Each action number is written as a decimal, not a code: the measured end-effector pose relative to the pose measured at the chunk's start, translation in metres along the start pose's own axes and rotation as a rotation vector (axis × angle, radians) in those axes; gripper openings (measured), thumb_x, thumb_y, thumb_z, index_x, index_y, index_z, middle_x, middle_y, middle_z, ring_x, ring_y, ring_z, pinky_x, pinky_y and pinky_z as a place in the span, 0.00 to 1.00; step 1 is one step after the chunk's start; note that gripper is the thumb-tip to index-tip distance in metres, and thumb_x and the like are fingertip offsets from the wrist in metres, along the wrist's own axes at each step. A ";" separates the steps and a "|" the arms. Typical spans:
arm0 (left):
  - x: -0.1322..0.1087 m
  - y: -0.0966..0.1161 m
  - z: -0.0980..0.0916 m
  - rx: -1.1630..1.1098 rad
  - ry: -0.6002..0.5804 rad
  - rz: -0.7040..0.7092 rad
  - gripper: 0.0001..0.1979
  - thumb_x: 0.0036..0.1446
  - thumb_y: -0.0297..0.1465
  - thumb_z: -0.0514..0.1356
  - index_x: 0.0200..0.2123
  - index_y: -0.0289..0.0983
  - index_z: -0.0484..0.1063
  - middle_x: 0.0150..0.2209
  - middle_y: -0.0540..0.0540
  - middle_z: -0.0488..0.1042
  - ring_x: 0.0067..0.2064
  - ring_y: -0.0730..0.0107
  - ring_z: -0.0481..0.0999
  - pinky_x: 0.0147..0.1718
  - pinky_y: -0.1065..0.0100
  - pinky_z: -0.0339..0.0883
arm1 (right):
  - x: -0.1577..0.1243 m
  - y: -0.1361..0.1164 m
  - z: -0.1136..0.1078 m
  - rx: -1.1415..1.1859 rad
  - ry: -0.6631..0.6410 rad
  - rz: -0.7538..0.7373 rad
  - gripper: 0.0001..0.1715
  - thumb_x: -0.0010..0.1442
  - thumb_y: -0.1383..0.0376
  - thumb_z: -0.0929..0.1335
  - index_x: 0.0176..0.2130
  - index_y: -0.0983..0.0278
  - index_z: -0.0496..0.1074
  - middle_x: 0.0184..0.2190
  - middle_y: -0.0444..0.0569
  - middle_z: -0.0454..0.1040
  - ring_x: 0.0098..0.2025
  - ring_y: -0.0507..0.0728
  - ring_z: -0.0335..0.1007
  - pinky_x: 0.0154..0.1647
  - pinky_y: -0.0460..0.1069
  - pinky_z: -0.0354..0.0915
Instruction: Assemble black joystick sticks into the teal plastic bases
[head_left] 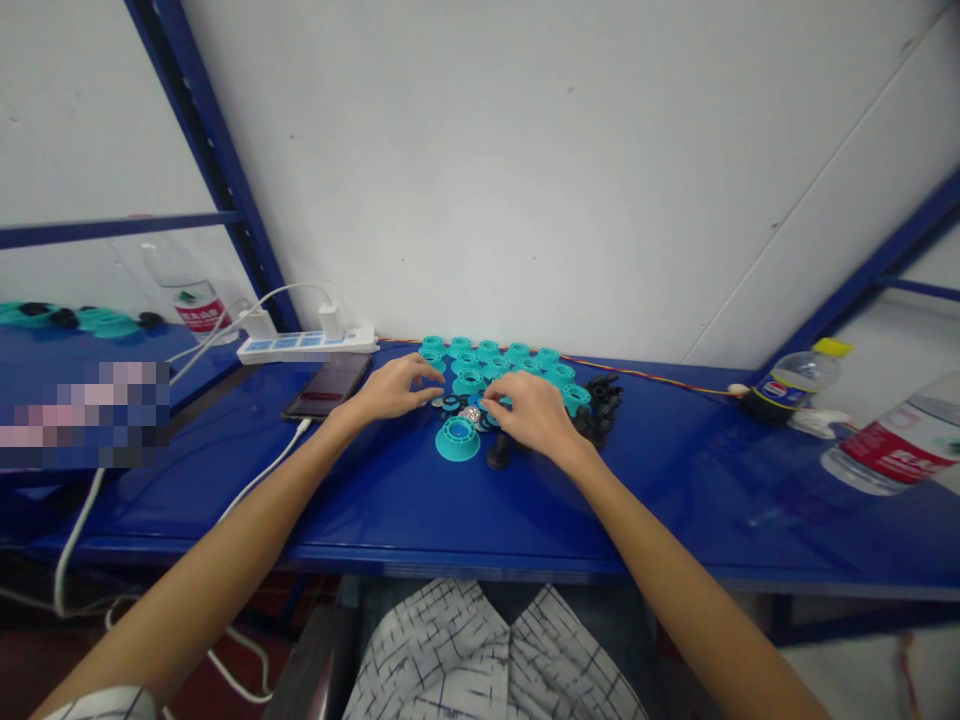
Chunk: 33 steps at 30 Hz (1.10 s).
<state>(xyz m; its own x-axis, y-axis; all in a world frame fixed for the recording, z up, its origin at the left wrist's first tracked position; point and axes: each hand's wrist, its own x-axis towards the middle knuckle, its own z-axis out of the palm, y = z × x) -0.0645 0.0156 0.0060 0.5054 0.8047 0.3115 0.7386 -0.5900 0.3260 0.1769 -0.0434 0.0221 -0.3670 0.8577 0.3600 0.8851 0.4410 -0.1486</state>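
Observation:
Several teal plastic spools (487, 365) stand in close rows on the blue table top (675, 480), and another teal spool (457, 440) sits apart at the front. My left hand (394, 388) lies over the left end of the rows, its fingertips by the spools. My right hand (525, 410) curves down over a small silver bearing (470, 414) and dark rings (450, 403). Whether its fingers hold a piece is hidden. Black plastic parts (600, 410) lie heaped just past that hand, and a black upright piece (498, 452) stands near its heel.
A black phone (328, 385) with a white cable lies left of the parts, behind it a white power strip (307, 346). Plastic bottles (892, 445) stand at the right. An orange wire (645, 375) runs along the white wall. Blue shelf uprights (210, 150) rise at the left.

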 end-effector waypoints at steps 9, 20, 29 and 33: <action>0.000 0.013 0.011 0.033 -0.081 0.088 0.12 0.59 0.39 0.59 0.39 0.38 0.78 0.45 0.43 0.75 0.46 0.62 0.73 0.49 0.64 0.65 | 0.000 -0.001 -0.002 -0.005 -0.010 -0.010 0.13 0.64 0.60 0.65 0.36 0.60 0.80 0.38 0.48 0.80 0.43 0.57 0.71 0.38 0.48 0.59; -0.002 0.020 0.010 0.111 -0.101 0.019 0.13 0.62 0.38 0.56 0.42 0.40 0.76 0.39 0.47 0.78 0.36 0.67 0.74 0.34 0.70 0.60 | -0.002 0.000 -0.011 0.025 0.037 0.014 0.16 0.64 0.59 0.65 0.35 0.60 0.80 0.37 0.47 0.80 0.40 0.56 0.73 0.35 0.48 0.57; -0.002 0.025 0.009 0.180 -0.106 0.003 0.14 0.63 0.34 0.54 0.44 0.40 0.79 0.44 0.45 0.80 0.43 0.62 0.76 0.38 0.68 0.63 | -0.009 0.018 -0.032 0.208 -0.199 -0.084 0.15 0.51 0.51 0.74 0.33 0.57 0.81 0.28 0.40 0.79 0.29 0.51 0.71 0.28 0.45 0.54; -0.001 0.025 0.004 0.089 -0.017 0.000 0.14 0.63 0.34 0.54 0.42 0.38 0.80 0.43 0.44 0.81 0.43 0.63 0.77 0.40 0.68 0.65 | -0.011 0.020 -0.032 0.212 -0.300 -0.129 0.16 0.48 0.53 0.76 0.36 0.57 0.81 0.30 0.40 0.80 0.31 0.51 0.73 0.28 0.45 0.55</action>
<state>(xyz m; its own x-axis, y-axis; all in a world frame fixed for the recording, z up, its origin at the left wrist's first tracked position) -0.0446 0.0003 0.0102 0.5124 0.8062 0.2957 0.7751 -0.5824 0.2448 0.2080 -0.0525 0.0449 -0.5667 0.8170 0.1071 0.7591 0.5682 -0.3177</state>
